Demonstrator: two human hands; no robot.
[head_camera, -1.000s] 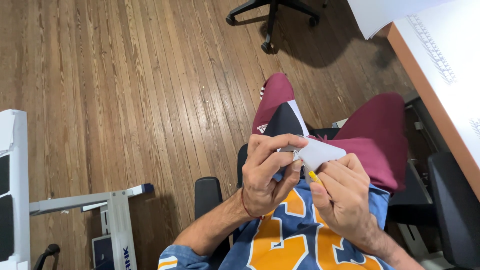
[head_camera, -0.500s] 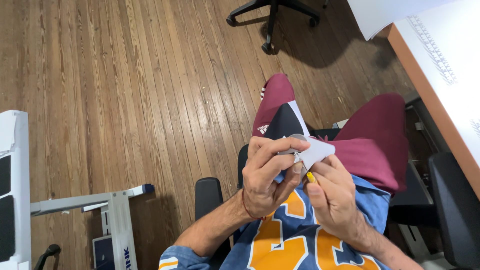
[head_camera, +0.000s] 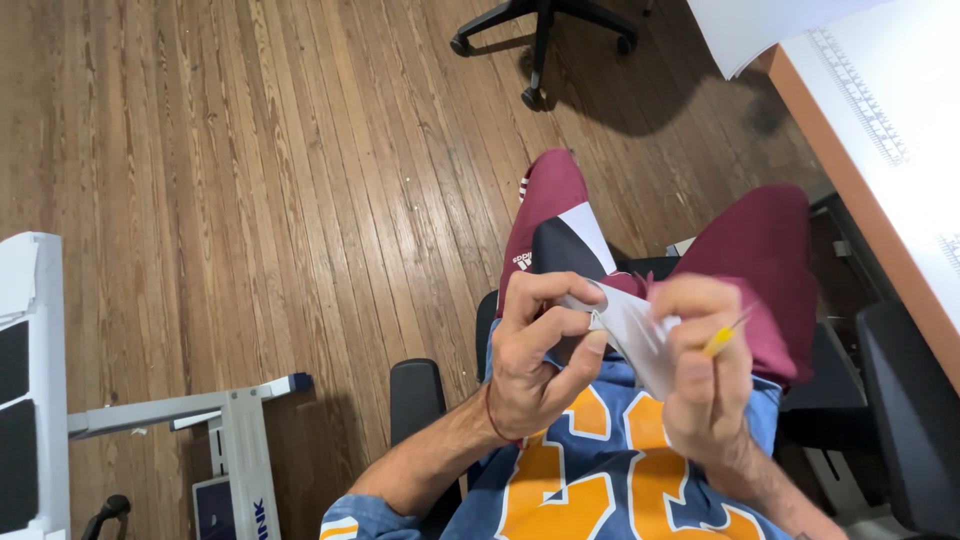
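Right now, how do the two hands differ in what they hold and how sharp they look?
The left hand pinches the white folded paper between thumb and fingers and looks sharp. The right hand is motion-blurred and grips a thin yellow stick as well as the paper. Both are bare and touch the paper, over the lap.

Paper piece (head_camera: 632, 330) between the hands: white; thin tool (head_camera: 722, 338) at frame right: yellow. Shorts (head_camera: 760, 250): maroon, with a navy-and-white panel; shirt (head_camera: 600, 480): blue with orange, white-edged numerals. Floor (head_camera: 250, 200): brown wood planks; tabletop (head_camera: 890, 130), upper right: white, orange edge.
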